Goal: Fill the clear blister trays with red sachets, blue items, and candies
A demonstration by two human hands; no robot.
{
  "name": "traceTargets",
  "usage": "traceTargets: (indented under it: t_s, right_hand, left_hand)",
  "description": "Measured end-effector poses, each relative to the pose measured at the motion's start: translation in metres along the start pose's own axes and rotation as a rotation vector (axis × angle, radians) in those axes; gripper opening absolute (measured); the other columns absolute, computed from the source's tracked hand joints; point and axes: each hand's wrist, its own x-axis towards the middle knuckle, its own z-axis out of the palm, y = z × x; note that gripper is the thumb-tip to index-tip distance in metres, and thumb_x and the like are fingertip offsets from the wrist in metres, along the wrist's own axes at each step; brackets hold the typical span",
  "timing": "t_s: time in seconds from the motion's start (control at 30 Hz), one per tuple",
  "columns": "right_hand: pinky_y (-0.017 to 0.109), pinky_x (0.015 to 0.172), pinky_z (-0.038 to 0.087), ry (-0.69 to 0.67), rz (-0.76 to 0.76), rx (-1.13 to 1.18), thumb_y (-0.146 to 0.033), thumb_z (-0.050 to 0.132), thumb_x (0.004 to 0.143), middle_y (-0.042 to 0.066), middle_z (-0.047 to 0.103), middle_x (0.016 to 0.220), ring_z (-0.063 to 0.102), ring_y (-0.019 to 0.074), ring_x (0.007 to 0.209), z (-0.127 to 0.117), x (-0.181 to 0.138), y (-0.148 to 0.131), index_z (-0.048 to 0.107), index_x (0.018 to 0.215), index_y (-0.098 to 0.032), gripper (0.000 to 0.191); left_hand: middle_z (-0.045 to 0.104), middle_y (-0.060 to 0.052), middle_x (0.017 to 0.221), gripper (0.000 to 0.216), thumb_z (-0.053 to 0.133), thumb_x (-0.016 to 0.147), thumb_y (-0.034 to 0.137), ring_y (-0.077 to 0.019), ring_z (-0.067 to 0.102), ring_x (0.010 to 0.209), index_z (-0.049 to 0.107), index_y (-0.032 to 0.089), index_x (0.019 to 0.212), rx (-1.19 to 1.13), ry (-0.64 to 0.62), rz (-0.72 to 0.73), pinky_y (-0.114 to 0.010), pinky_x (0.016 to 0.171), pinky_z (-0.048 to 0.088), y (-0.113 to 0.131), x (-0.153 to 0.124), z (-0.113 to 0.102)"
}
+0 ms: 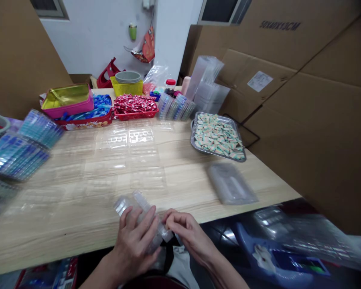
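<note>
My left hand is wrapped round a stack of clear plastic blister trays at the near edge of the wooden table. My right hand pinches the right end of the same stack, fingers curled. Several clear trays lie spread flat across the table's middle. A metal tray of small wrapped pieces sits at the right. A red basket of red wrapped sweets and a red tray of blue items stand at the back.
Stacks of filled blue packs pile at the left. A pile of clear bags lies near the right edge. A pink tin and yellow basket stand behind. Cardboard boxes wall the right. A blue stool is below.
</note>
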Motion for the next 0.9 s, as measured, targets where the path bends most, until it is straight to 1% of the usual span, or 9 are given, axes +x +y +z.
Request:
traceTargets:
  t_s: [0.17,0.33,0.43,0.53,0.6,0.7,0.8,0.9]
  right_hand:
    - [0.026,0.067,0.031,-0.002,0.015,-0.023,-0.034,0.074,0.071,0.002,0.053,0.076,0.044,0.0135,0.072,0.0008,0.0045,0.0019,0.062,0.062,-0.013,0.025]
    - [0.026,0.064,0.031,-0.023,0.008,-0.101,-0.039,0.069,0.077,0.000,0.049,0.074,0.041,0.0129,0.069,0.0016,0.0044,0.0014,0.055,0.064,-0.015,0.030]
    - [0.026,0.063,0.032,-0.033,-0.058,-0.251,-0.042,0.060,0.084,-0.001,0.044,0.073,0.039,0.0130,0.068,0.0024,0.0032,0.0002,0.049,0.065,-0.018,0.033]
    - [0.027,0.066,0.034,-0.025,-0.155,-0.454,-0.043,0.050,0.090,0.000,0.044,0.077,0.041,0.0148,0.073,0.0023,0.0024,-0.0011,0.046,0.068,-0.019,0.032]
    - [0.028,0.067,0.035,-0.018,-0.194,-0.528,-0.043,0.047,0.092,0.001,0.044,0.078,0.042,0.0154,0.074,0.0014,0.0025,-0.0017,0.045,0.069,-0.020,0.032]
    - [0.028,0.067,0.035,-0.050,-0.202,-0.558,-0.042,0.045,0.093,0.000,0.044,0.077,0.042,0.0153,0.073,0.0001,0.0032,-0.0021,0.044,0.068,-0.020,0.033]
    - [0.029,0.072,0.037,-0.080,-0.221,-0.597,-0.040,0.043,0.094,0.001,0.046,0.080,0.044,0.0163,0.077,0.0017,0.0032,-0.0023,0.045,0.070,-0.021,0.030]
    - [0.030,0.074,0.037,-0.074,-0.234,-0.620,-0.037,0.042,0.095,0.001,0.047,0.082,0.045,0.0166,0.080,0.0048,0.0026,-0.0027,0.043,0.072,-0.021,0.028]
  left_hand:
    - [0.064,-0.013,0.121,0.048,0.065,0.074,0.034,-0.0328,0.049,0.105,0.062,0.011,0.115,0.009,0.008,0.014,-0.053,0.098,0.026,-0.0003,0.0006,-0.0002]
    - [0.063,-0.013,0.123,0.048,0.065,0.073,0.035,-0.0332,0.048,0.106,0.062,0.011,0.115,0.008,0.002,0.029,-0.053,0.098,0.025,-0.0008,0.0011,-0.0004]
    - [0.063,-0.013,0.123,0.046,0.064,0.074,0.036,-0.0321,0.049,0.106,0.063,0.012,0.113,0.005,0.002,0.017,-0.053,0.099,0.025,-0.0010,-0.0004,0.0003]
    - [0.062,-0.012,0.125,0.042,0.064,0.074,0.037,-0.0313,0.049,0.107,0.064,0.013,0.109,0.000,0.000,-0.001,-0.053,0.100,0.026,-0.0009,-0.0024,0.0002]
    - [0.062,-0.012,0.125,0.042,0.065,0.074,0.037,-0.0312,0.050,0.106,0.064,0.013,0.108,-0.012,0.001,-0.006,-0.053,0.100,0.026,-0.0008,-0.0032,-0.0009]
    - [0.061,-0.012,0.126,0.045,0.064,0.075,0.036,-0.0307,0.049,0.107,0.062,0.013,0.114,-0.017,-0.032,0.011,-0.053,0.102,0.023,-0.0004,-0.0032,-0.0036]
    - [0.059,-0.008,0.130,0.054,0.066,0.074,0.037,-0.0301,0.048,0.107,0.057,0.018,0.124,0.008,-0.092,0.032,-0.054,0.104,0.020,0.0006,-0.0025,-0.0051]
    - [0.059,-0.007,0.130,0.053,0.067,0.074,0.037,-0.0299,0.048,0.106,0.058,0.021,0.124,0.018,-0.094,0.025,-0.054,0.104,0.020,0.0014,-0.0024,-0.0046]
